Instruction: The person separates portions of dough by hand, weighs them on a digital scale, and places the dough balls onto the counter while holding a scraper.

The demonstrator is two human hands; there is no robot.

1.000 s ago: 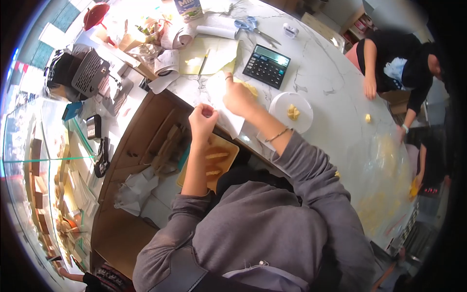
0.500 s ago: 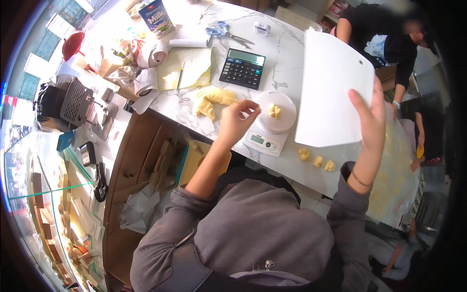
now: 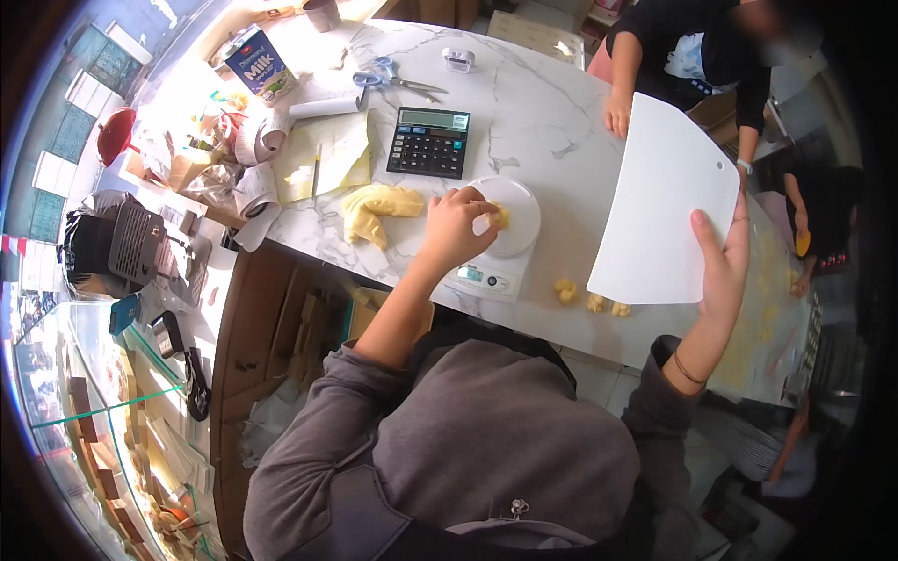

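Compared with half a second earlier, the left hand [image 3: 456,229] has moved from beside the scale's plate onto the dough piece [image 3: 501,218], and the white sheet [image 3: 655,206] has shifted outward and nearer the wearer. Clock positions are read from the round plate [image 3: 520,241], twelve being the frame's top. The left thumb and fingertips grasp the dough piece, which is at the plate's centre; whether it has left the surface cannot be told. At three o'clock the right hand [image 3: 722,266] grips the white sheet by its lower right edge, thumb on the visible face. The sheet is held up over the counter, a small hole near its upper right corner.

The plate belongs to a kitchen scale [image 3: 498,285] whose display, at six to seven o'clock, is too small to read. Between four and five o'clock lie three small dough lumps [image 3: 596,303] in a row. A large dough portion [image 3: 382,208] curves at nine o'clock. Farther out are a calculator [image 3: 427,150] between ten and eleven, yellow paper [image 3: 341,159] with a pen [image 3: 316,170] at half past nine, scissors [image 3: 412,86] near eleven, and a milk carton [image 3: 260,67] at ten. Between one and two, a co-worker's hand [image 3: 617,114] rests by the sheet's upper edge.
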